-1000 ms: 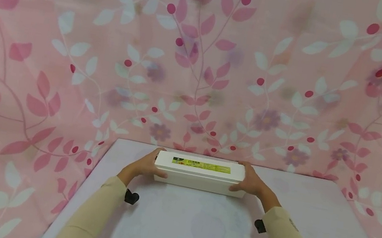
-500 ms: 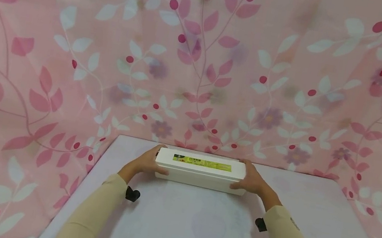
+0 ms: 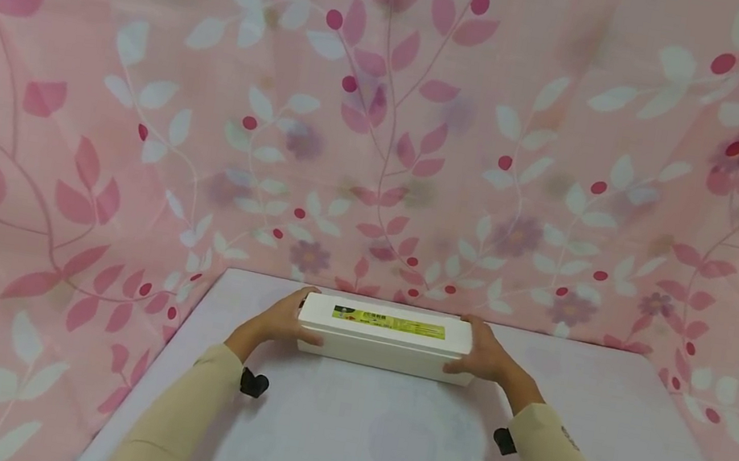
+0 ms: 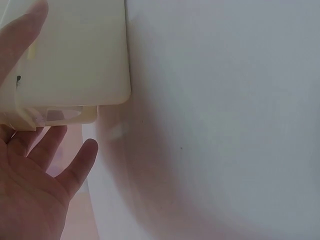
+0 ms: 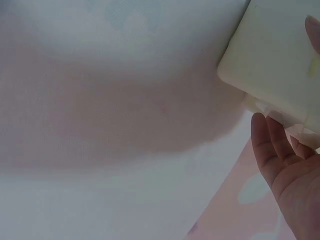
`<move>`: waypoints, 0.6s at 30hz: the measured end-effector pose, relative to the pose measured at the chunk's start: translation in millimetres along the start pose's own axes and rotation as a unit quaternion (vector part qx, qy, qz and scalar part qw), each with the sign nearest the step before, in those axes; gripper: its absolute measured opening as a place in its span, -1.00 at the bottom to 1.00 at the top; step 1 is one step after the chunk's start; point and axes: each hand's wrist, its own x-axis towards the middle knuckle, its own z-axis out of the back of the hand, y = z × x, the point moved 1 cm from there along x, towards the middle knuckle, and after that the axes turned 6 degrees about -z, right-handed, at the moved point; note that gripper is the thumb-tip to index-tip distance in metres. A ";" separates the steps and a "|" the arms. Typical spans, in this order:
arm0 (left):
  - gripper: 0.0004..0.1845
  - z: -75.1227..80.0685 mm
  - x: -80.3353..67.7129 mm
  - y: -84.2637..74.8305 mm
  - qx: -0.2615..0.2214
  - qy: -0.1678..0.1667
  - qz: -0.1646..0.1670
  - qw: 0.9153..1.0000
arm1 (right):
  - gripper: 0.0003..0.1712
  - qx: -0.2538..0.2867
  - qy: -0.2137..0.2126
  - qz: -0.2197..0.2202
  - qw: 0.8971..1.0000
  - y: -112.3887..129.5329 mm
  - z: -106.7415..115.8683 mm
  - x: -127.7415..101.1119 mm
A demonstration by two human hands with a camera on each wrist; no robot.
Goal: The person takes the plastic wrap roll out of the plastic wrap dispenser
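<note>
A long white lidded box (image 3: 385,354) sits near the back edge of the table, with a yellow-green label (image 3: 389,322) on its lid. My left hand (image 3: 281,317) grips its left end, thumb on the front face and fingers round the back. At the opposite end my right hand (image 3: 487,353) holds it the same way. In the left wrist view the box (image 4: 80,55) fills the upper left, the left hand (image 4: 35,185) beside it. The right wrist view has the box (image 5: 275,55) at upper right, with fingertips of the right hand (image 5: 295,180) against its end.
A pale cloth covers the table (image 3: 363,442). Behind it and at both sides hangs a pink floral curtain (image 3: 384,143). Small black pieces (image 3: 253,383) show at both wrists, beside the beige sleeves (image 3: 178,410).
The head view shifts slightly up and back down. Both hands keep their hold on the box, which stays in place on the table.
</note>
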 end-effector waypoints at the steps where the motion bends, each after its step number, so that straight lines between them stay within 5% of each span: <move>1: 0.04 0.5 -0.4 -0.1 0.004 0.000 0.000 1.000 | 0.25 -0.002 0.000 0.002 1.000 0.8 0.2 0.2; 18: 0.02 2.6 -2.6 -6.3 0.012 -0.008 0.000 1.000 | 0.24 -0.019 0.014 0.009 1.000 4.1 5.7 0.8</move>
